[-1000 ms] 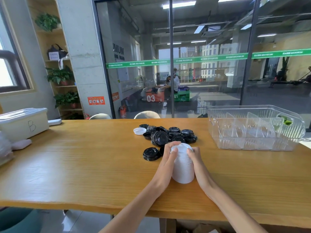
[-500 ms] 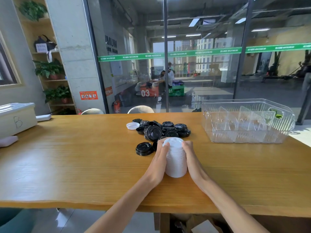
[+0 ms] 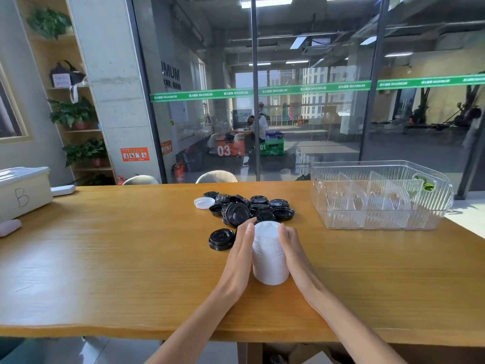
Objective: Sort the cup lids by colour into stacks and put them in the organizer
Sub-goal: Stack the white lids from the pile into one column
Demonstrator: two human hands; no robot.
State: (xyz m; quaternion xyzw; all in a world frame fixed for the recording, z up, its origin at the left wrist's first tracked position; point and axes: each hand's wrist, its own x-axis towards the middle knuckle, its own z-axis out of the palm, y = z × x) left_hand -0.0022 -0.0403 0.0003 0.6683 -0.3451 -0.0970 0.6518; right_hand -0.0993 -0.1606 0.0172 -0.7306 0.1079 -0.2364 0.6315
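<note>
Far to my left sat the white box marked B (image 3: 23, 193), well apart from the work and no part of it. Nearer the middle, one white lid (image 3: 204, 202) lay alone at the left edge of the heap of black lids (image 3: 252, 207), not yet collected, and a short stack of black lids (image 3: 221, 239) stood just beside my left hand (image 3: 240, 258). I laid that hand flat against the left side of the white stack (image 3: 269, 252), fingers straight and together, so the lids would line up. My right hand (image 3: 294, 254) pressed the other side the same way, squaring the column between both palms. The clear organizer (image 3: 380, 224) waited to the right on the table (image 3: 118, 258), its divided compartments apparently holding no lids, so I judged the stack would go there next.
</note>
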